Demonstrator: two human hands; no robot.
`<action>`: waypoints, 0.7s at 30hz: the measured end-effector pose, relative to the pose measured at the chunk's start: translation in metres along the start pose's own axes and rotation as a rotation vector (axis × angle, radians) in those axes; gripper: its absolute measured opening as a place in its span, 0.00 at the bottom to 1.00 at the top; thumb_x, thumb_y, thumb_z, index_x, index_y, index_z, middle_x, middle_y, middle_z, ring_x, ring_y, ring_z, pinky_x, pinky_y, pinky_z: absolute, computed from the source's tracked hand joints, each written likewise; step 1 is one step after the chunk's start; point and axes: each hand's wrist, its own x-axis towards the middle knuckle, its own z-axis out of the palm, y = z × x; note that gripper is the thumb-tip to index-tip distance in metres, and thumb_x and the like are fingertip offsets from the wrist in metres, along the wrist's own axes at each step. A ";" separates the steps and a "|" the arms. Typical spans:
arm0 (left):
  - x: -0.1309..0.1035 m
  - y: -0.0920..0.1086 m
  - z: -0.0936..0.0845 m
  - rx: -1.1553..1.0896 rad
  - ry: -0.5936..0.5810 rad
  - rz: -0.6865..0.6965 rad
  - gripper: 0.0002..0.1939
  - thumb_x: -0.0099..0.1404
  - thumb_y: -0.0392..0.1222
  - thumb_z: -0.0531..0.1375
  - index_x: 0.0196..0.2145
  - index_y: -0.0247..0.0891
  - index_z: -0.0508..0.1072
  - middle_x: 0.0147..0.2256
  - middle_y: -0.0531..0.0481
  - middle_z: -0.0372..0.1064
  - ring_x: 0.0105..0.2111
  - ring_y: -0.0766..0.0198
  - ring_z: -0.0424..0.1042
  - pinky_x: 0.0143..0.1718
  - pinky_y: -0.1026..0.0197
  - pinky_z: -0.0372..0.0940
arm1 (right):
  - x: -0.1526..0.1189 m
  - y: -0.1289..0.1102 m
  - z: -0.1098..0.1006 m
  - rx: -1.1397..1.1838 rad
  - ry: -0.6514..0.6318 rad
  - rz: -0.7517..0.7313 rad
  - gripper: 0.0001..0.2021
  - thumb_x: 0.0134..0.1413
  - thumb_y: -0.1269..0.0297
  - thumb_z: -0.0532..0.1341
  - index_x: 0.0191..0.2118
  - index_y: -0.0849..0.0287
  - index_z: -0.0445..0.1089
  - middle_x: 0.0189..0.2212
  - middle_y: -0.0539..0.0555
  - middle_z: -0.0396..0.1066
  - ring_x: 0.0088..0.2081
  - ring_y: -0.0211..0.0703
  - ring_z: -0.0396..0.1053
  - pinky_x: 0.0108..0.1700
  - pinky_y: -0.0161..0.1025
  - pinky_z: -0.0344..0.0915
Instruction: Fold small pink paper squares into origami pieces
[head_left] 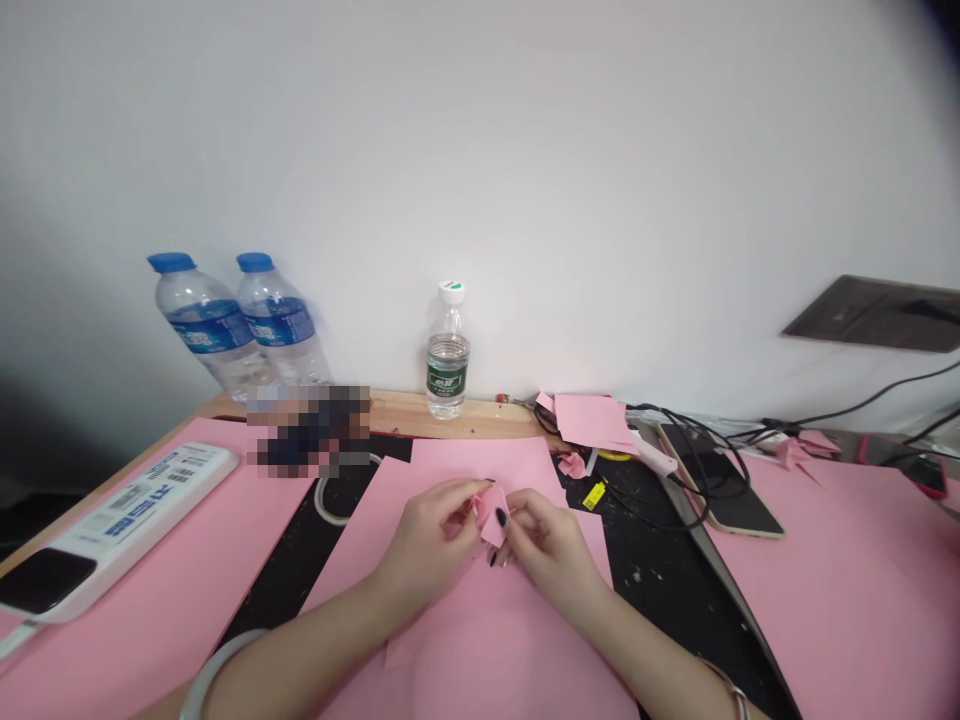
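A small folded piece of pink paper [491, 512] is held up between both hands at the centre of the view. My left hand [435, 530] pinches its left side, fingers curled. My right hand [549, 545] grips its right side, with the dark-nailed thumb lying against the front of the paper. Beneath both hands lie large pink sheets [480, 640] on a black mat [660, 590]. Parts of the fingers behind the folded paper are hidden.
Two blue-capped bottles [277, 325] lean at the left wall; a smaller bottle [448, 360] stands mid-back. A white power bank [112, 530] lies left. At right are a phone [724, 485], black cables, a pink paper stack [592, 420] and a folded pink piece [573, 465].
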 end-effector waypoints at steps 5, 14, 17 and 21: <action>0.001 0.005 -0.002 -0.066 -0.058 0.001 0.14 0.61 0.33 0.53 0.40 0.39 0.76 0.42 0.46 0.73 0.41 0.59 0.71 0.41 0.59 0.68 | -0.001 0.000 0.001 0.041 0.005 -0.002 0.04 0.58 0.65 0.53 0.33 0.57 0.62 0.18 0.47 0.69 0.22 0.41 0.72 0.26 0.35 0.66; 0.004 0.003 -0.004 -0.582 -0.167 -0.218 0.17 0.63 0.46 0.55 0.47 0.36 0.69 0.38 0.45 0.71 0.37 0.59 0.72 0.43 0.54 0.67 | 0.005 0.002 -0.003 0.245 0.057 0.003 0.09 0.61 0.58 0.53 0.37 0.57 0.62 0.18 0.45 0.66 0.17 0.35 0.63 0.21 0.32 0.60; 0.006 -0.002 -0.004 -0.703 -0.186 -0.343 0.18 0.65 0.52 0.51 0.41 0.35 0.69 0.29 0.49 0.70 0.28 0.62 0.72 0.32 0.58 0.68 | 0.005 0.002 -0.003 0.250 0.022 0.029 0.09 0.59 0.56 0.55 0.36 0.58 0.64 0.16 0.44 0.63 0.16 0.34 0.61 0.19 0.31 0.58; 0.006 -0.004 -0.002 -0.625 -0.278 -0.365 0.22 0.65 0.54 0.50 0.26 0.34 0.68 0.19 0.51 0.66 0.18 0.66 0.66 0.20 0.65 0.60 | 0.004 0.001 -0.002 0.254 -0.035 0.071 0.11 0.57 0.55 0.57 0.34 0.58 0.64 0.16 0.44 0.62 0.15 0.34 0.61 0.19 0.31 0.57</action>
